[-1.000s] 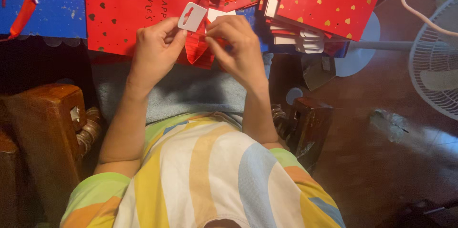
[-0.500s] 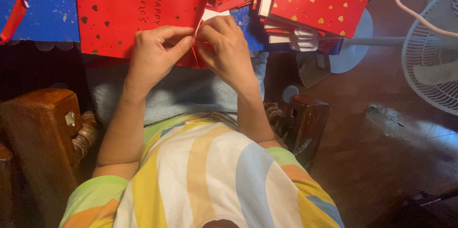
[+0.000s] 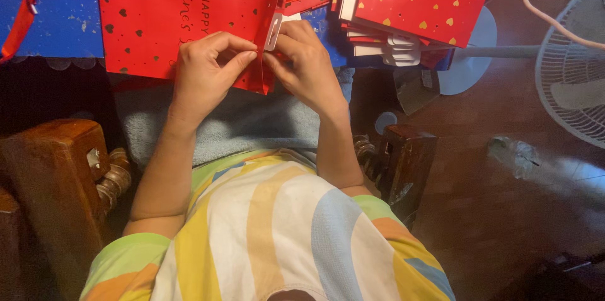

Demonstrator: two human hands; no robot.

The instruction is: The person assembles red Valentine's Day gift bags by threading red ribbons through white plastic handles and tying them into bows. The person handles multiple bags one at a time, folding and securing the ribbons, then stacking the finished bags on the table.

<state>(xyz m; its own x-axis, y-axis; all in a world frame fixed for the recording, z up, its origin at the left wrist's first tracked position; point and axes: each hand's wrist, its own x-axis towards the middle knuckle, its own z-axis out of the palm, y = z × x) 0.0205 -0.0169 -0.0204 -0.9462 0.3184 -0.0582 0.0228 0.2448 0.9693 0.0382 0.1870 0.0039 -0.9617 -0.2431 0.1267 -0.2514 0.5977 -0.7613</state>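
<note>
The left hand (image 3: 205,68) pinches the near edge of the red gift bag (image 3: 183,14), which lies on the person's lap. Just right, touching it, the right hand (image 3: 305,65) grips the white hang tab (image 3: 273,29), its long axis pointing away from the body.

Top edge of the frame chops off the big red heart-dotted paper gift bag (image 3: 183,11). Small white plastic hang tab (image 3: 273,31) mostly hides behind the right hand (image 3: 305,65), and the white wire-grille fan (image 3: 573,68) runs off the right.
</note>
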